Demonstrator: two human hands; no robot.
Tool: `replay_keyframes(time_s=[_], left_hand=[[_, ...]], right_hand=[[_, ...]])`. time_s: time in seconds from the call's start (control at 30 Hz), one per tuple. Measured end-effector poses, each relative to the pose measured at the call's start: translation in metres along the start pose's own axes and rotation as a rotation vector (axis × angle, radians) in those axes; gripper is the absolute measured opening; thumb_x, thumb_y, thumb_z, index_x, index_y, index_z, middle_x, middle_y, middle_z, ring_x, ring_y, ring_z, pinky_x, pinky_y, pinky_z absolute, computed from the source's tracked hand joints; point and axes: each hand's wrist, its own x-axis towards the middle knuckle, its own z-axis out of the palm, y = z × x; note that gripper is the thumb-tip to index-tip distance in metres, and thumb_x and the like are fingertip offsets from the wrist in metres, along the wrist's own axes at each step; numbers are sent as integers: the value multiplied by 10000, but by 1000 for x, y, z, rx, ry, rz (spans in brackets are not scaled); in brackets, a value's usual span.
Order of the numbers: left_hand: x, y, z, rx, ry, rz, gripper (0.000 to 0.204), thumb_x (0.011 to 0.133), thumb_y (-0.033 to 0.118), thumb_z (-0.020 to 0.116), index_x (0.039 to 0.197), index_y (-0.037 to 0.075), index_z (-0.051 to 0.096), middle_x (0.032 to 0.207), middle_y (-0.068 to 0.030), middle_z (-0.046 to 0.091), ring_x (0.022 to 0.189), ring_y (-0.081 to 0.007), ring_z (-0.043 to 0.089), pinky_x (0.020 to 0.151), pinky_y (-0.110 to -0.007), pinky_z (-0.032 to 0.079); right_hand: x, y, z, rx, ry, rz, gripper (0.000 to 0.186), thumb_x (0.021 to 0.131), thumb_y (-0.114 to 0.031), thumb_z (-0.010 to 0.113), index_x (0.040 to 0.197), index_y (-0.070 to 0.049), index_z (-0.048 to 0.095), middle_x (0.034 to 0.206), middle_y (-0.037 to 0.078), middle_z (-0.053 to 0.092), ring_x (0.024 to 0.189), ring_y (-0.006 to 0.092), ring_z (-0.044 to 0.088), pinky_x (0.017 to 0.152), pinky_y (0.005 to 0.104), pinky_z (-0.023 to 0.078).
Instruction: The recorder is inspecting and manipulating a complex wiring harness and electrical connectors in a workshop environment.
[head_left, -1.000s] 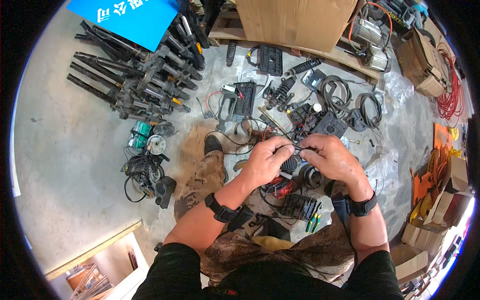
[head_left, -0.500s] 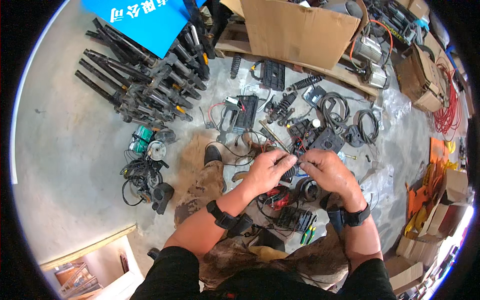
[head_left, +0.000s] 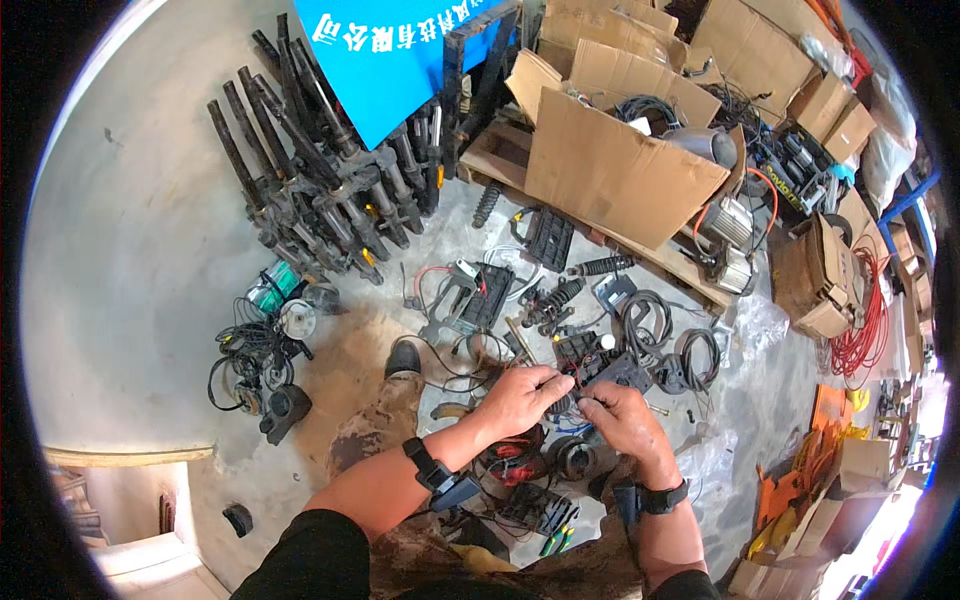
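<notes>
My left hand [head_left: 517, 402] and my right hand [head_left: 628, 424] are close together over the parts on the floor. Thumb and fingers of each are pinched at what looks like thin wire, with a bit of red by the left fingertips; the fingers hide most of it. Just beyond the hands lie black plastic housings [head_left: 622, 371] and a coil of black cable [head_left: 648, 322]. Nearer to me are a round dark ring-shaped part [head_left: 575, 457], a red part [head_left: 513, 468], a black slotted part [head_left: 535, 508] and green-and-yellow pliers [head_left: 558, 541].
Black shock absorbers [head_left: 556, 302] and a black case [head_left: 484, 298] lie farther off. A large cardboard box [head_left: 620, 170] stands on a wooden pallet [head_left: 497, 160]. Dark tubes [head_left: 320, 185] are piled at far left, tangled wired parts [head_left: 265, 350] at left, red cable [head_left: 866, 335] at right.
The view has swung, so the floor things and box sit lower in the picture. My hands remain pinched close together, with a slightly wider gap between them.
</notes>
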Motion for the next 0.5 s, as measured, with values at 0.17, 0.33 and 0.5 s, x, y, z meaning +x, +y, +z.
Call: replay_keyframes(time_s=[0.17,0.33,0.5], left_hand=[[5,2,-5,-53,31,-2,386,988,371,570,974,-5,656,680,23,546,526,-58,526,463,-264,430],[5,3,-4,-54,51,-4,382,990,368,564,989,-4,653,699,20,564,528,-54,525,459,-256,431],[4,6,-6,-53,40,-179,449,971,401,571,1033,-36,653,882,-175,685,827,-226,653,763,-351,491]], right_hand=[[2,1,-2,17,15,0,175,890,-159,640,853,5,591,721,190,573,660,377,572,608,416,457],[4,-2,-1,15,61,-17,171,887,-155,641,847,5,596,723,192,575,663,379,572,612,418,460],[8,-10,3,17,76,-55,160,883,-143,643,845,6,600,735,195,580,663,378,574,619,421,464]])
